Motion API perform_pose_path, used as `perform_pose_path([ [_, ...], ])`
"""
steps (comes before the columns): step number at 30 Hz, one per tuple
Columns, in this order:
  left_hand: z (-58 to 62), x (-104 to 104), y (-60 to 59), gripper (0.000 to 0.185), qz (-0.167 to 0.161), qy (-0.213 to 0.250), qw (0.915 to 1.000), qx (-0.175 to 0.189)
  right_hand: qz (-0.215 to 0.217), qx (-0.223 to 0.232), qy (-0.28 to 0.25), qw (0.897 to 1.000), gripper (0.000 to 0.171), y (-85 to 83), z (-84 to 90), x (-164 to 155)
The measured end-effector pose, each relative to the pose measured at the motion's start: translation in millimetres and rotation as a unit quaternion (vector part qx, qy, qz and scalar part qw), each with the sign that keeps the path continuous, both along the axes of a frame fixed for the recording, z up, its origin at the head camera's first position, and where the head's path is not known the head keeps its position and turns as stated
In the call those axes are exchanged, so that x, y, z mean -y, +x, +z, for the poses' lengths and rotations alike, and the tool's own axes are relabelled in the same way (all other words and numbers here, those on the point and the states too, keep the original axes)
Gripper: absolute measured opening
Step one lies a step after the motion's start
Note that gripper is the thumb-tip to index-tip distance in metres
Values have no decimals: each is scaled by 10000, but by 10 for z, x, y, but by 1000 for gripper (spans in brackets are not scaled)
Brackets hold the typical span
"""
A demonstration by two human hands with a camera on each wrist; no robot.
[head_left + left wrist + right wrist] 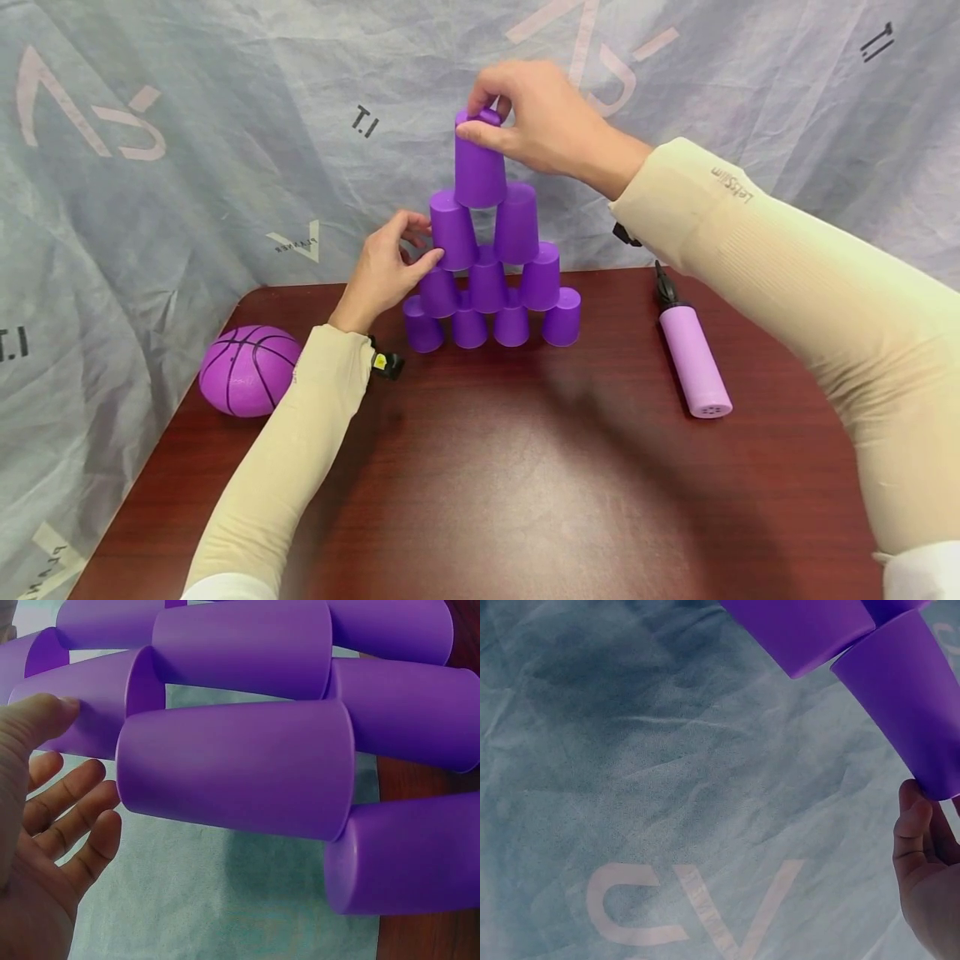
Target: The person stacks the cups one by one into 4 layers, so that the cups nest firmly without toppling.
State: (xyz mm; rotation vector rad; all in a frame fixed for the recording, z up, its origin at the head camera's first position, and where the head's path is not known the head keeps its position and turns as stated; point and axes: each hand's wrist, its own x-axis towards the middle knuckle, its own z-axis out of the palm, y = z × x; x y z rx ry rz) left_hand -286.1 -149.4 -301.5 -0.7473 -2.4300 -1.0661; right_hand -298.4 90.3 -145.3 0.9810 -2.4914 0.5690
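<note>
A pyramid of purple cups (pixel 491 283) stands upside down at the back of the dark wooden table (pixel 487 475). It is four tiers high. My right hand (pixel 483 117) pinches the closed end of the top cup (pixel 480 171) from above, and its thumb lies by that cup (pixel 907 697) in the right wrist view. My left hand (pixel 420 242) is at the pyramid's left side. Its thumb touches the left cup of the two-cup tier (pixel 452 229). In the left wrist view the thumb rests on that cup (pixel 97 697), while the other fingers (pixel 75 802) are relaxed and clear of the cups.
A purple basketball (pixel 247 371) lies at the table's left edge. A purple hand pump (pixel 693 358) lies to the right of the pyramid. A wrinkled grey printed cloth (pixel 187 167) hangs close behind the cups. Bare tabletop spreads in front of the pyramid.
</note>
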Motion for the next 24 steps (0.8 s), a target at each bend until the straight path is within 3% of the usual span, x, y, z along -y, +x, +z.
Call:
perform_pose_path([
  [8,-2,5,12,36,-11,31,10000,20,-148,185,116,9997,35,-12,0,25],
  [16,-1,55,41,36,-26,-19,10000,-30,12,73,117,9999,38,21,-2,-66],
  [21,54,111,129,34,16,-121,9993,-360,74,-580,-184,9981,38,95,-22,-273],
  [24,117,104,244,34,128,-386,9972,-622,255,-1060,-352,9934,35,181,-91,-428],
])
